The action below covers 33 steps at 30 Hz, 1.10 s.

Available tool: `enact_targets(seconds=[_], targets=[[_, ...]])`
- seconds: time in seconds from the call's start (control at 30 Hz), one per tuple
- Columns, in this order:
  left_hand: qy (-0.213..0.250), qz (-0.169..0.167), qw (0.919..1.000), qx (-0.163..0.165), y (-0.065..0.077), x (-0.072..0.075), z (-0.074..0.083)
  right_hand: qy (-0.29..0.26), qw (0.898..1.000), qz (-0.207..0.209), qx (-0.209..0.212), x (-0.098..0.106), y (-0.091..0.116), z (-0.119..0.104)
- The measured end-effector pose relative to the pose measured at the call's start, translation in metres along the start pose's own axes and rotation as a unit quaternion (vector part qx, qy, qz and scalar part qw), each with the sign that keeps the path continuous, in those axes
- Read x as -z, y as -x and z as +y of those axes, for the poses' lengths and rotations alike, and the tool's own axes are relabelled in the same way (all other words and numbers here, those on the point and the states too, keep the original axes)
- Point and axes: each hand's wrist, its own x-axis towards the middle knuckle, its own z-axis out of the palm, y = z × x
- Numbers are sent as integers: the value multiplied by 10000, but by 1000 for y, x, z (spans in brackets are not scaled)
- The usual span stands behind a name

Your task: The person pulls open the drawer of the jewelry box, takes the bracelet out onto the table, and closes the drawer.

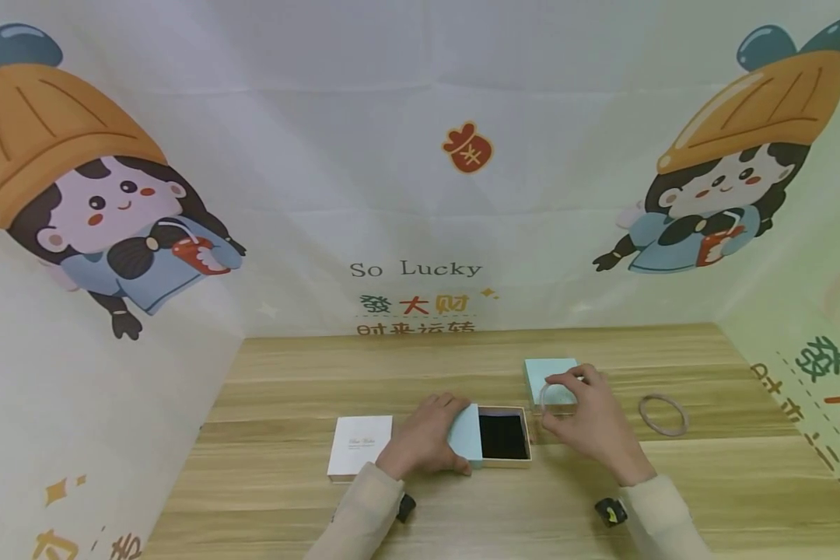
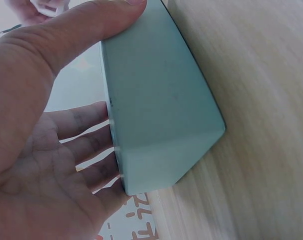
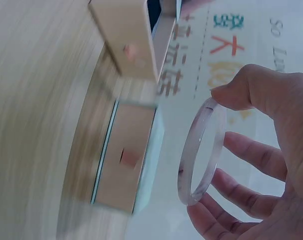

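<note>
My left hand grips a light-blue drawer box, with the thumb on the near side and the fingers along the far side. Out of the box's right end sticks its inner drawer, lined in black. In the left wrist view the same box is seen close up between thumb and fingers. My right hand pinches a pale translucent bangle, raised to the right of the drawer. Behind that bangle stands a second light-blue box, which the right wrist view shows shut, with a small pull tab.
A white box with small print lies left of my left hand. Another bangle, pinkish-grey, lies on the wooden table at the right. A printed cloth backdrop closes off the back and both sides.
</note>
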Motion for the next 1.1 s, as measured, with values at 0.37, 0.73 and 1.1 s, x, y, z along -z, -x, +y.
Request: enact_targets(seconds=[0.37, 0.73, 1.1], targets=[[6, 26, 10000, -29, 1, 0, 0, 267, 9980, 224, -536, 34, 20, 38], [84, -10, 10000, 31, 1, 1, 2, 549, 9932, 286, -988, 55, 54, 82], [96, -5, 9999, 52, 1, 2, 2, 778, 9900, 60, -1177, 61, 77, 106]])
